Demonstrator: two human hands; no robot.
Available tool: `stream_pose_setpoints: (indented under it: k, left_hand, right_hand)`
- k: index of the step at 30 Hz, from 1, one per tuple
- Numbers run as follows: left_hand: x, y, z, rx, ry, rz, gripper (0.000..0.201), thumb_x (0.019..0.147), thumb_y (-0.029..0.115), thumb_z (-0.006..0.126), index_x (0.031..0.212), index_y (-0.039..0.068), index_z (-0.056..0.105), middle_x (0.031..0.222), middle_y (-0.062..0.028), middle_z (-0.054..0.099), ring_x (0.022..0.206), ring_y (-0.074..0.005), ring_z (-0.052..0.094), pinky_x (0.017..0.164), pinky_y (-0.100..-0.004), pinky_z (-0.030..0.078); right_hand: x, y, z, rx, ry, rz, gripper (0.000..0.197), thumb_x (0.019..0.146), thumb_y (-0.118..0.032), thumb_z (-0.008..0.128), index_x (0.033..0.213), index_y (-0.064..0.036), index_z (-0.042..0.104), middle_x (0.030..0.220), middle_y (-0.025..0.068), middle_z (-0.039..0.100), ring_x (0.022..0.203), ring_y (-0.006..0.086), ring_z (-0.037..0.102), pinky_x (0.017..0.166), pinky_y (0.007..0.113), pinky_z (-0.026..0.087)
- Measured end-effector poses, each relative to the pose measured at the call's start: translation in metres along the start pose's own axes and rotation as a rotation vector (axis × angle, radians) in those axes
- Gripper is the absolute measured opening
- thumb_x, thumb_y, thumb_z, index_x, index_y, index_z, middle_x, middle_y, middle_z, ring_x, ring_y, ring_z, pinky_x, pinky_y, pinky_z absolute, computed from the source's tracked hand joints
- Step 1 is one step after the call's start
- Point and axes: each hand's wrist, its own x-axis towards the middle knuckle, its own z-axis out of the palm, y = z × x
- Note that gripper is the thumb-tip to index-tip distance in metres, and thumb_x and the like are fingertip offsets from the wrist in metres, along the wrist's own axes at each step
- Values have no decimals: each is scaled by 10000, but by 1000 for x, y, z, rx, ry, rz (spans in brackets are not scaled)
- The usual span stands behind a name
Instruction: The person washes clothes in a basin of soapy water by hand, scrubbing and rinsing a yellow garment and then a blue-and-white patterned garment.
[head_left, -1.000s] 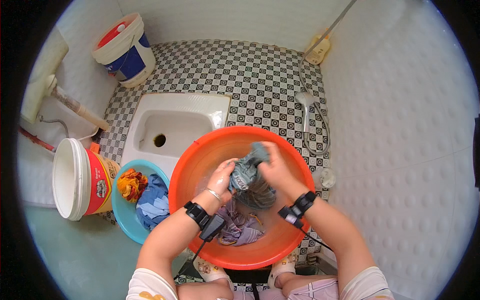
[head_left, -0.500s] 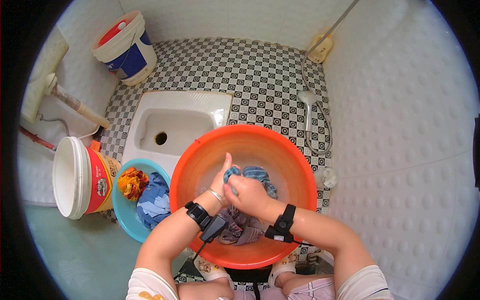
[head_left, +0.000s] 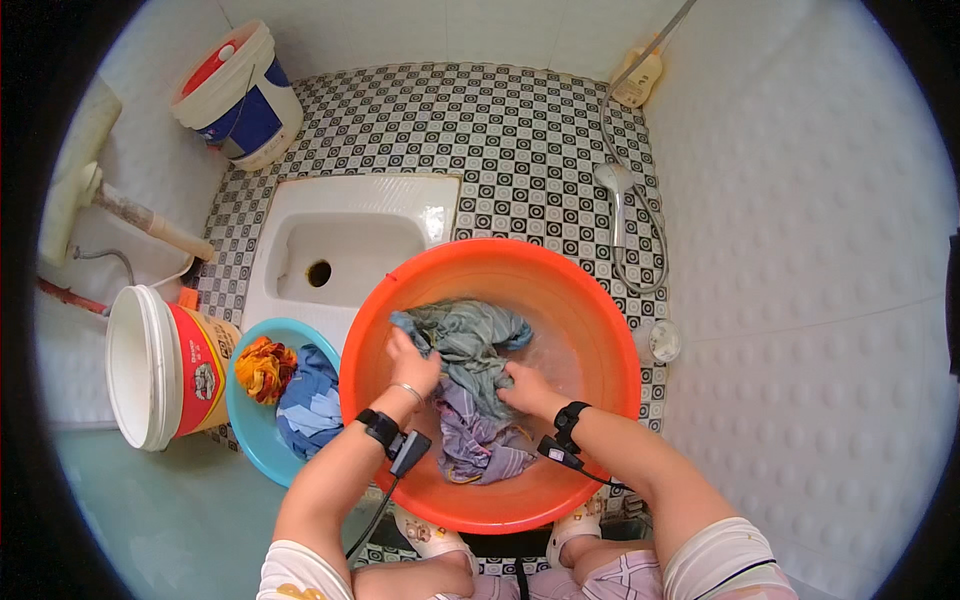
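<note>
A wet grey-green and blue striped cloth (head_left: 462, 335) lies loosely spread in a large orange basin (head_left: 610, 340) with a little water. My left hand (head_left: 413, 367) is closed on the cloth's left edge. On its right side, my right hand (head_left: 530, 389) pinches a fold of the same cloth. Nearer to me in the basin rests a crumpled purple striped cloth (head_left: 485, 445), partly covered by the green one. Both wrists wear black straps with small cabled devices.
Left of the basin, a light blue tub (head_left: 258, 455) holds an orange-yellow cloth (head_left: 266, 370) and a blue garment (head_left: 310, 400). A white bucket (head_left: 150, 370) lies tilted beside it. Beyond are a squat toilet (head_left: 360, 195) and another bucket (head_left: 245, 100). A shower head (head_left: 614, 200) lies at right.
The blue-green cloth was bunched up and squeezed between my two hands. Now it is spread open in the basin, and my hands have moved apart to its left and right edges.
</note>
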Motion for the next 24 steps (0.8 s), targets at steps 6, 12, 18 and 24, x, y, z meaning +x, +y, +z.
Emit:
stream_pose_setpoints:
  k: [6,12,18,24]
  left_hand:
    - [-9,27,-9,213,-709,-211,870,840,567,559,1479,85,220,1488,-308,204,1352,-451,274,1103,-431,264]
    - [-4,78,-7,-956,-774,-774,926,834,730,449,1468,81,261,1494,-178,307,1371,-340,288,1102,-391,240]
    - [9,53,-20,-1418,-939,-629,527,938,581,416,1156,131,582,1060,-88,640,960,-240,633,840,-401,524]
    - [-4,91,-7,-1285,-784,-455,368,957,357,505,1197,85,568,1129,-89,630,1015,-228,610,892,-375,490]
  right_hand:
    - [6,21,-20,52,752,176,557,747,-304,679,1166,16,499,1226,284,443,1160,440,433,986,478,360]
    - [49,-7,18,139,509,-198,470,727,-210,680,1145,-31,562,1164,248,505,1120,408,471,958,444,402]
    - [-7,-103,15,20,377,-810,219,688,-70,629,886,-15,554,957,187,497,911,393,513,793,411,466]
    - [9,-52,-26,-204,524,-643,310,709,-139,654,968,-37,518,992,200,505,945,410,524,837,465,461]
